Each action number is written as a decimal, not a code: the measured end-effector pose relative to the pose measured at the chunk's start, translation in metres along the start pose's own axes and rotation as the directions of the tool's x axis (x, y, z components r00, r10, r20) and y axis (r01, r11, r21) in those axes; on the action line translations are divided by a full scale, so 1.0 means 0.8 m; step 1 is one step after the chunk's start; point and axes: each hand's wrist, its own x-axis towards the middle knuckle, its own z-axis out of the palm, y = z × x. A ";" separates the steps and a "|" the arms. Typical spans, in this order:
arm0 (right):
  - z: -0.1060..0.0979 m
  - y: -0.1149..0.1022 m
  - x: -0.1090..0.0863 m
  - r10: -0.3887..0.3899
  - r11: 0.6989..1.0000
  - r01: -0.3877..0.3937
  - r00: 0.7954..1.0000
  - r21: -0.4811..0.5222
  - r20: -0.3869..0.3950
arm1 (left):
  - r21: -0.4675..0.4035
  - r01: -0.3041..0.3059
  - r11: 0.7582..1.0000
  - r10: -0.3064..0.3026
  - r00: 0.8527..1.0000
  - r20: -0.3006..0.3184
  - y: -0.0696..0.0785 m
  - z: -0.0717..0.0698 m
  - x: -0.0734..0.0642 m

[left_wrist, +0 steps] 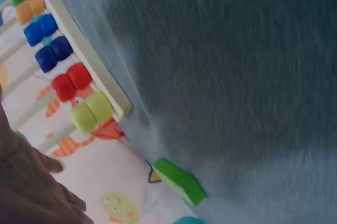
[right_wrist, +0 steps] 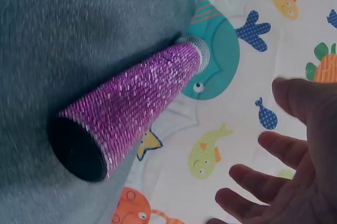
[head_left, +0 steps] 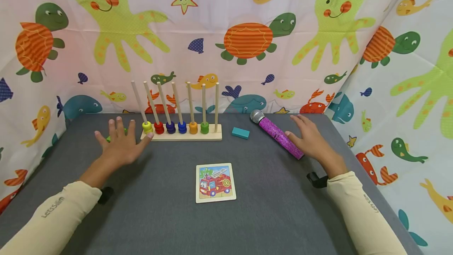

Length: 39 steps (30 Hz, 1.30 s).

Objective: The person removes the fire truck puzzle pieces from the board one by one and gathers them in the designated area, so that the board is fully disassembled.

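Fingers spread, my left hand (head_left: 122,145) hovers over the left part of the table and holds nothing. Partly behind its fingers in the head view is a green block (head_left: 109,139), seen whole as a green block (left_wrist: 179,181) in the left wrist view. Just right of that hand stands a wooden peg rack (head_left: 184,137) with pairs of coloured beads at the foot of most pegs. My right hand (head_left: 313,137) is empty, its fingers apart, beside a purple glitter microphone (head_left: 279,135). The microphone (right_wrist: 137,97) lies on the table with its silver head pointing away.
A wood-framed fire truck puzzle (head_left: 216,183) lies flat on the middle of the grey table (head_left: 170,215). Between rack and microphone is a teal block (head_left: 240,133). A curtain (head_left: 212,7) printed with sea animals hangs behind the table and along its sides.
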 end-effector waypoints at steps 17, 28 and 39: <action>0.034 -0.027 -0.015 -0.059 0.971 0.092 0.987 0.220 -0.150 | -0.064 -0.386 0.920 0.389 0.921 0.034 0.051 0.008 -0.046; 0.059 -0.054 -0.017 -0.183 0.915 0.157 0.983 0.372 0.034 | -0.253 -0.662 0.705 0.690 0.723 0.033 0.097 0.022 -0.081; 0.084 -0.097 -0.020 -0.320 0.838 0.198 0.933 0.509 0.165 | -0.399 -0.705 0.587 0.807 0.551 0.213 0.132 0.066 -0.095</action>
